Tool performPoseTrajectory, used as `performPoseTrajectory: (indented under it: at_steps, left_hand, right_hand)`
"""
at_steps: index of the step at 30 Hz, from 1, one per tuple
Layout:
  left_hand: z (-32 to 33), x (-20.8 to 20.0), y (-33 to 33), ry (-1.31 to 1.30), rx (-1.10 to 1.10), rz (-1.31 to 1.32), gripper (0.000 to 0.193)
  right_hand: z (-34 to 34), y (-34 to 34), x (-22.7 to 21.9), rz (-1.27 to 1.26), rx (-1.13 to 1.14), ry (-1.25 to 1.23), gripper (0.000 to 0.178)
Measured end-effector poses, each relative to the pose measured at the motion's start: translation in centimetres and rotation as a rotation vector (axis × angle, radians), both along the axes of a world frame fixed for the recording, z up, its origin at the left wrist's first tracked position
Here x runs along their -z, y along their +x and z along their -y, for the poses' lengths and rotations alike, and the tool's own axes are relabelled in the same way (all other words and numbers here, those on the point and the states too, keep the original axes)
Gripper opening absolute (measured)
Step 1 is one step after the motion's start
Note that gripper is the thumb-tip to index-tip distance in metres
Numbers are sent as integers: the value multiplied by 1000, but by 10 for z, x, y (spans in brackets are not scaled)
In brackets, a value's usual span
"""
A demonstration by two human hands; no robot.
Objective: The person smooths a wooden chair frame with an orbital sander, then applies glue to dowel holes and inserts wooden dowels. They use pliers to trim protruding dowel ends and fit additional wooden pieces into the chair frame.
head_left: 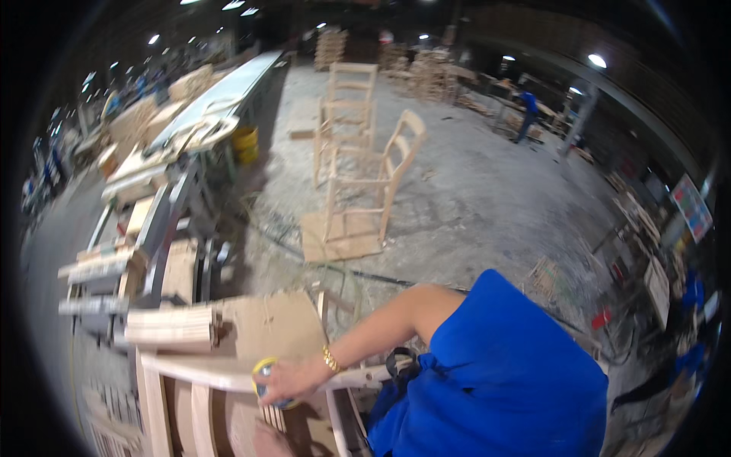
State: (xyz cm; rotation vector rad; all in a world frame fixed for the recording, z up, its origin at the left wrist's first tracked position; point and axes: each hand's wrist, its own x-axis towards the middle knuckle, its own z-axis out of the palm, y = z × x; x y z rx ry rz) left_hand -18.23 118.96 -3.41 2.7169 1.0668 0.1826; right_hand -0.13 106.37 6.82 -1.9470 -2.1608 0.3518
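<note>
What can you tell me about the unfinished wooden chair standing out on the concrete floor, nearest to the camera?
The unfinished wooden chair is bare, pale wood with no paint and no seat panel, only an open frame. It has a curved top rail, a lower back slat, slim legs and side rungs. It stands upright, its legs resting on a flat square board on the dusty concrete floor. Behind it stands a second similar chair frame. No hand touches it.

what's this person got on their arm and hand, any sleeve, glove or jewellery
Only one arm shows. Which arm it is cannot be told. Its hand is bare, with no glove. A gold-coloured bracelet circles the wrist. The forearm is uncovered; a loose bright blue sleeve covers the upper arm. The other hand is out of view.
</note>
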Motion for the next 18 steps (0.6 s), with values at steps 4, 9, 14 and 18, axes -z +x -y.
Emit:
performPoseTrajectory:
  at_steps: [4,9,14,18]
  left_hand:
    - [-2,13,-6,105,59,115,12]
    - [0,11,-13,-68,-93,168,35]
    - [-4,-14,-6,-213,-177,183,34]
    - [-2,-23,-5,-313,-287,304,35]
  right_hand:
    - [6,0,-6,96,-97,-117,46]
    - [-2,2,5,119,-156,-206,53]
    - [-48,21,-7,209,-133,-35,54]
    - [-83,24,-15,213,-85,39,54]
